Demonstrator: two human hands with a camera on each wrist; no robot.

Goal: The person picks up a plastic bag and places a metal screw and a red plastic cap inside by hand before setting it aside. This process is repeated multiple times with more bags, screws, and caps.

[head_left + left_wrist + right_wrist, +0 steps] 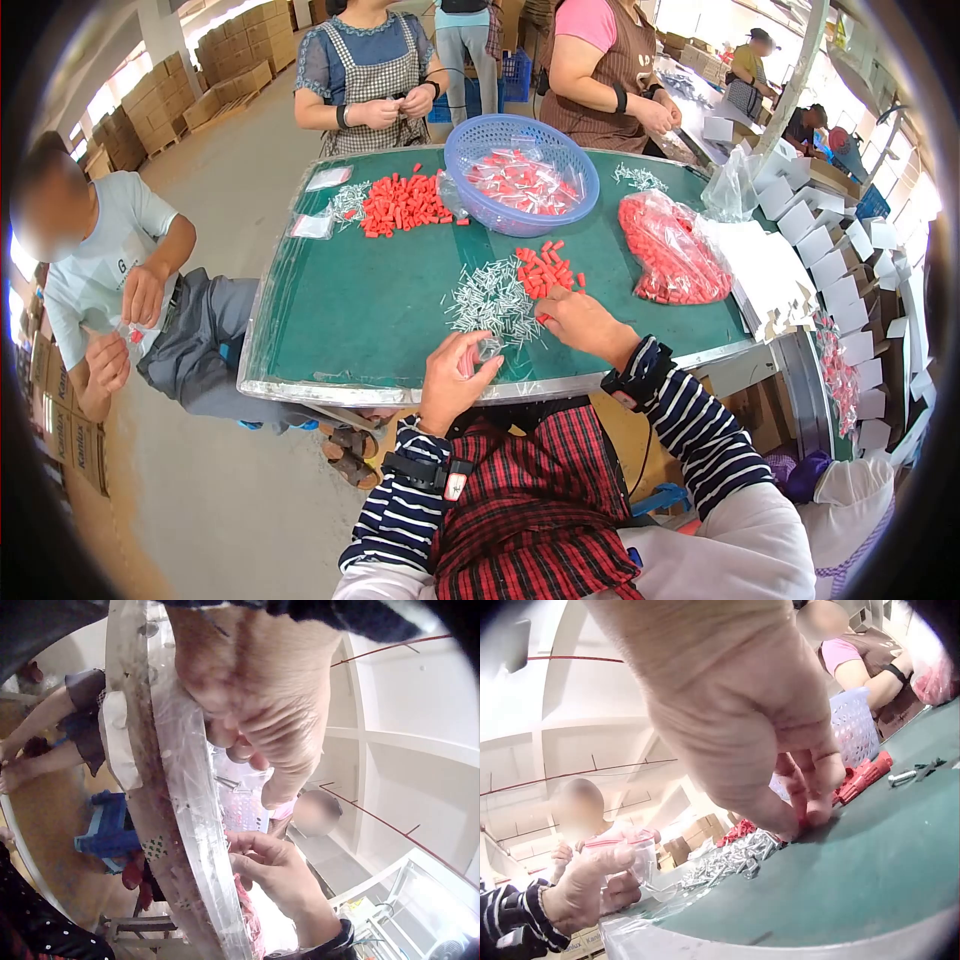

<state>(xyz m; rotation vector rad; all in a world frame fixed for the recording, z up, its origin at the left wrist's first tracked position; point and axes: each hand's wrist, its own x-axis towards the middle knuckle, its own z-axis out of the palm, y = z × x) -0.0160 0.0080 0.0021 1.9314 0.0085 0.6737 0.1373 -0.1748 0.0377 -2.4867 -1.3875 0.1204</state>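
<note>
My left hand (pixel 452 382) holds a small clear zip bag (pixel 643 862) with a red strip along its mouth, near the table's front edge. A few screws (pixel 228 783) show by the bag below that hand in the left wrist view. My right hand (pixel 585 325) reaches down to the tabletop, thumb and fingertips pinching a red wall plug (pixel 543 318), mostly hidden by the fingers. Just beyond it lies a small heap of red wall plugs (pixel 545 268). Between the hands spreads a pile of silver screws (pixel 490 300).
On the green table (pixel 340 290) stand a blue basket (pixel 463 205) of filled bags and a large bag of red plugs (pixel 672 250). Another plug heap (pixel 405 205) lies at the back left. White cards (pixel 765 275) line the right side. People work around the table.
</note>
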